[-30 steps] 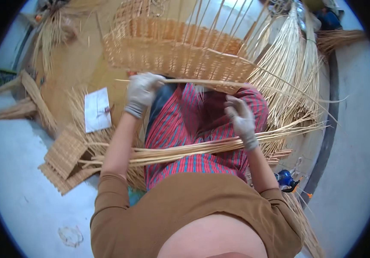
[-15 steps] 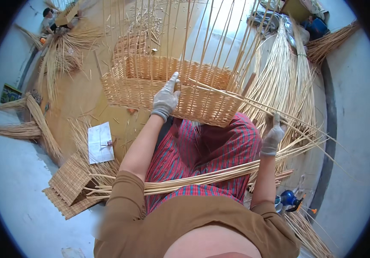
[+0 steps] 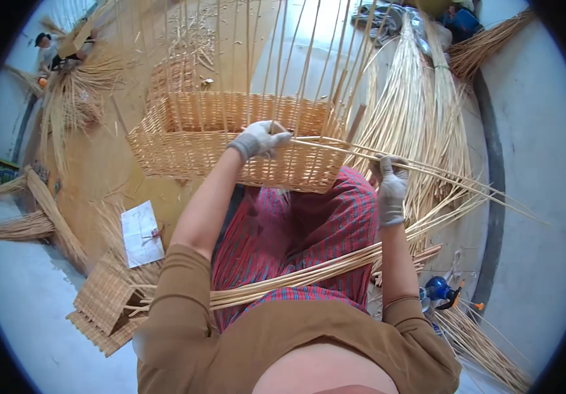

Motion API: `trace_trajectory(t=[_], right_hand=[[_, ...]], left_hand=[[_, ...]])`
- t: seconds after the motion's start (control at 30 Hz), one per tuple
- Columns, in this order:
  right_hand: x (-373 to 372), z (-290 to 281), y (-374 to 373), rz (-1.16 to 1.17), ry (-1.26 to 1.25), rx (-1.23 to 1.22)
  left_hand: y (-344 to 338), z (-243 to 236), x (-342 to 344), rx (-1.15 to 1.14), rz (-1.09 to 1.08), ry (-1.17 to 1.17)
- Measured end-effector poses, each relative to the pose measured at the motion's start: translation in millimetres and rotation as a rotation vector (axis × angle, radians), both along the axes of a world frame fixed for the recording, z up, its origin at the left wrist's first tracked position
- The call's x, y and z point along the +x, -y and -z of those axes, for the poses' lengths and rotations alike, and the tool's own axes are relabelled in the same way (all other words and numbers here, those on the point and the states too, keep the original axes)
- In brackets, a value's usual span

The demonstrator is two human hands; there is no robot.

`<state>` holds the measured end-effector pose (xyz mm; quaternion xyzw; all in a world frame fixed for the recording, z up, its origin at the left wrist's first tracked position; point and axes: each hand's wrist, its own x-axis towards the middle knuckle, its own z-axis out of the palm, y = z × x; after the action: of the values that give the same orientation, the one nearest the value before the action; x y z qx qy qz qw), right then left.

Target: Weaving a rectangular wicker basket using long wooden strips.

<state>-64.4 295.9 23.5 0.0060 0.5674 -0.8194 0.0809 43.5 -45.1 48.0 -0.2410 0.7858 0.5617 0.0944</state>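
Observation:
A half-woven rectangular wicker basket [image 3: 184, 148] with tall upright stakes stands in front of my knees. My left hand [image 3: 258, 139], in a grey glove, grips a few thin willow rods [image 3: 427, 172] at the basket's near rim. My right hand [image 3: 391, 187], also gloved, holds the same rods further along, to the right of the basket; their tips trail off to the right. A bundle of longer rods [image 3: 296, 279] lies across my lap, over the red striped cloth.
Big sheaves of willow [image 3: 421, 98] lie at the right, more bundles [image 3: 30, 226] at the left. Flat woven panels [image 3: 102, 302] and a white paper sheet [image 3: 139, 233] rest on the floor at lower left. A blue tool [image 3: 439, 289] sits by my right elbow. Another person [image 3: 49, 49] works at far upper left.
My view tilted up, showing more of the basket. My left hand moved onto the near rim and my right hand rose to grasp the rods, which now stretch between both hands.

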Motion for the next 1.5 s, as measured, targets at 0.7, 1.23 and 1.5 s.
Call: trace_trajectory(t=[0.7,1.23,1.5], right_hand=[[-10,-32,89,0.117,-0.539,-0.19],[-13,-20,-5,0.111,-0.057,0.071],[-62,-92,67,-0.041,-0.565,0.456]], left_hand=[[-13,36,5,-0.52,-0.201,-0.236],[-62,15,-24,-0.291,-0.416,-0.61],[-118,32,-62,-0.509,-0.131,-0.252]])
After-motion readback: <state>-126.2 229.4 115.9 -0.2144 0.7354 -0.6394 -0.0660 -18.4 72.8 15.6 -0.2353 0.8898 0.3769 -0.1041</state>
